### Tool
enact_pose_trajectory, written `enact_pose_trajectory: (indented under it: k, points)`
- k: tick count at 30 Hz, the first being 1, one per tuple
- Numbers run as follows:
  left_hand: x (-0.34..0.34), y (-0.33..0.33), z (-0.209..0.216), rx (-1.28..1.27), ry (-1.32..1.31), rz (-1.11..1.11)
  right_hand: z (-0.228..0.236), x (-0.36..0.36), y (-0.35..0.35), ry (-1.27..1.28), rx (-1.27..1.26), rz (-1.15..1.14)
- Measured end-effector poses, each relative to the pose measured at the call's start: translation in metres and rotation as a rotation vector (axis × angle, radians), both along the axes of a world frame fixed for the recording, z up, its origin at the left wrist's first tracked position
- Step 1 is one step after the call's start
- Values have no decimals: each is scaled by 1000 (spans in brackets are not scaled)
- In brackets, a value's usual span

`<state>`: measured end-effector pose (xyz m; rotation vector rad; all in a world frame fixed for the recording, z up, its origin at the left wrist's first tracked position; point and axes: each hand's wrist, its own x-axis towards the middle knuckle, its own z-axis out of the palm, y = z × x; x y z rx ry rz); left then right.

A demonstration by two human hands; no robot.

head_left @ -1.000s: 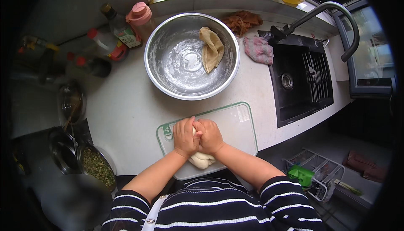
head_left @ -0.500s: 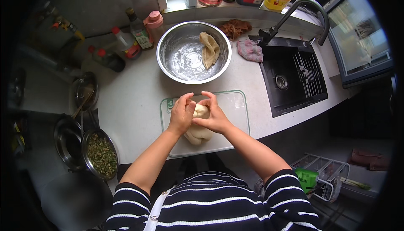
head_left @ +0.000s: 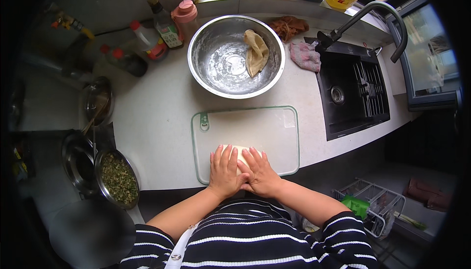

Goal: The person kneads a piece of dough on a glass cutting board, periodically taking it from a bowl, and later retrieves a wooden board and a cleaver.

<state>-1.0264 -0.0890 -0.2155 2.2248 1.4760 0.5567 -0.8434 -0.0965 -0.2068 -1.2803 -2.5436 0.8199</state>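
A pale lump of dough (head_left: 239, 154) lies at the near edge of a translucent cutting board (head_left: 245, 122) with a green rim. My left hand (head_left: 225, 175) presses flat on its left part, fingers stretched forward and slightly spread. Beside it, my right hand (head_left: 260, 175) rests on the right part, its fingers also extended. The two thumbs meet or cross in the middle. Most of the dough is hidden under both palms; only a strip shows between and beyond the fingers.
Behind the board stands a large steel bowl (head_left: 211, 68) with a tan cloth (head_left: 256, 55) in it. A black sink (head_left: 343, 107) is to the right. Bottles (head_left: 167, 26) line the back left. At the left edge sits a pan of chopped green filling (head_left: 118, 180).
Both hands have moved toward me and flattened. Before, they were curled around the dough, lifting or folding its far part; now they press down on it. The view has shifted slightly.
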Motion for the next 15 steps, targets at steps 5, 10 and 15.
enact_pose_trajectory:
  k: [5, 10, 15]
  points:
    - [11, 27, -20, 97, 82, 27, -32, 9, 26, 14, -22, -38]
    - [22, 76, -23, 7, -18, 72, -27, 7, 68, -82, -204, -141]
    - [30, 113, -30, 165, 103, 148, -27, 0, 105, -175, -190, -234]
